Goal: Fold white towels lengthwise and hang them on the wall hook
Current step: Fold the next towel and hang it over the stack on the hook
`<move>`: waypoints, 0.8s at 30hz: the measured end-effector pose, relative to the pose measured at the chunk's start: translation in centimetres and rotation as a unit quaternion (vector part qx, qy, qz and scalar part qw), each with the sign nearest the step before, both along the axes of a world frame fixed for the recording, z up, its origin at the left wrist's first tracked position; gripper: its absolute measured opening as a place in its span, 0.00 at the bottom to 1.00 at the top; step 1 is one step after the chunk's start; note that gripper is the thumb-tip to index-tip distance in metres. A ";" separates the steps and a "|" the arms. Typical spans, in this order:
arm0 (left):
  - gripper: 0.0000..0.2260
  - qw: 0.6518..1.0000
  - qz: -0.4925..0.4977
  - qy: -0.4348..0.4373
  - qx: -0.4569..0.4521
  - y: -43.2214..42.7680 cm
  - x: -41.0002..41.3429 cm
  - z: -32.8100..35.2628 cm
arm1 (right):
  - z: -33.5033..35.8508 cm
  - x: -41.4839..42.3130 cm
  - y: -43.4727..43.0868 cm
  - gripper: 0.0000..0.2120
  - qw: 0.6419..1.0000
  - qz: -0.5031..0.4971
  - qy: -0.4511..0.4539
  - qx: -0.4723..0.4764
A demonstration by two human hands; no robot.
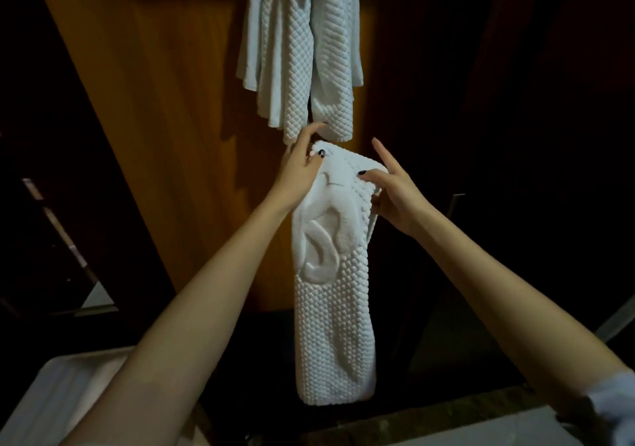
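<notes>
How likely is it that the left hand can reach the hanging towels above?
Probably yes: the left hand, though pinching the folded towel, has a finger almost at the hanging towels, nothing between.

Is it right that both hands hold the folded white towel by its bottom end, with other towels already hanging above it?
Not quite. In the head view the left hand and right hand hold the folded white towel by its top end, and it hangs down from them. The other towels do already hang above it.
</notes>
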State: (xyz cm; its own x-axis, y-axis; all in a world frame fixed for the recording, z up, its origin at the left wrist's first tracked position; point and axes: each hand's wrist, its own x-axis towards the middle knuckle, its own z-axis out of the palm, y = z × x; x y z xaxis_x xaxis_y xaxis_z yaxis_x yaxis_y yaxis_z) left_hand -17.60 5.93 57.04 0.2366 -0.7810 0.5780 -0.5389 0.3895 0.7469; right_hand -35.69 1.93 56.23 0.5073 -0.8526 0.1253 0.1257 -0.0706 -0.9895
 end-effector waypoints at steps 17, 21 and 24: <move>0.26 0.907 0.044 0.303 0.288 3.9 -7.0 -12.2 | 0.5 -1.1 -0.5 0.26 0.953 -0.176 -0.012 -0.245; 0.29 0.811 -0.036 0.518 0.270 2.5 -9.9 -11.9 | 0.9 -1.8 0.1 0.22 0.944 -0.192 -0.008 -0.270; 0.28 0.736 -0.038 0.649 0.192 0.9 -11.3 -11.3 | 1.4 -3.6 0.5 0.22 0.935 -0.212 -0.008 -0.286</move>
State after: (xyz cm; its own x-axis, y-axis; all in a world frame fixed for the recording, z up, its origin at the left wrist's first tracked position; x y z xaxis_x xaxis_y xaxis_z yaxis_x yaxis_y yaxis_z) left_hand -28.92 6.81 45.77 0.3412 -0.8677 -0.3615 0.7366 0.0079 0.6763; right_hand -39.34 2.43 57.63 0.1333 -0.7685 0.6259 -0.0193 -0.6334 -0.7736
